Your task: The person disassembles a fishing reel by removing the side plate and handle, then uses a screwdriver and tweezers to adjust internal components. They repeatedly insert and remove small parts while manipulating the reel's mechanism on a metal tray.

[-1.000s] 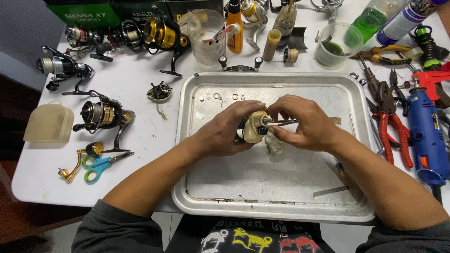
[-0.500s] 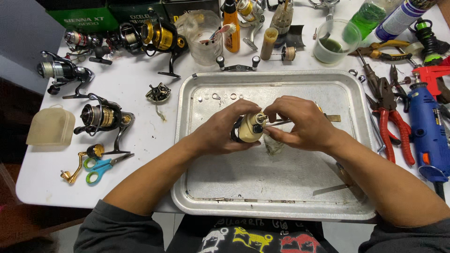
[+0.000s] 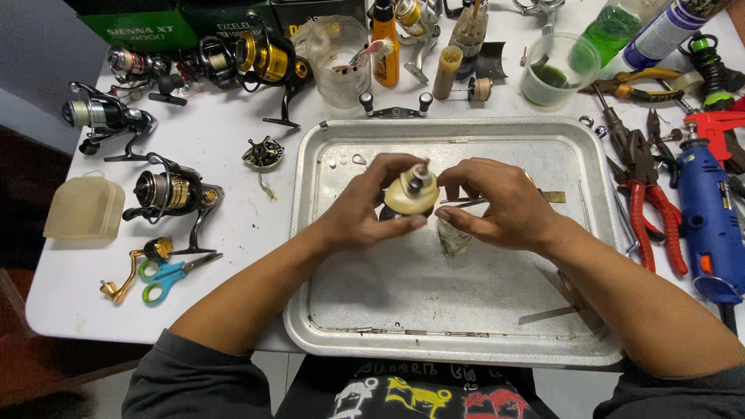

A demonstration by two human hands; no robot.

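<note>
Both hands, left hand and right hand, pinch the cream reel part mid-tray, bare metal around; it's lifted slightly since earlier.

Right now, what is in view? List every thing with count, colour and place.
tray: 1, silver, centre of table
reel part: 1, cream, held over tray by both hands
tweezers: 1, metal, in right hand
table: 1, white
reels: about 4, black and gold or silver, left and top left
case: 1, beige, far left
scissors: 1, blue-green, lower left
crank: 1, black, above tray
cup: 1, clear with green liquid, top right
pliers: 1, red-handled, right of tray
rotary tool: 1, blue, far right
left hand: 1, grips reel part
right hand: 1, beside reel part
</note>
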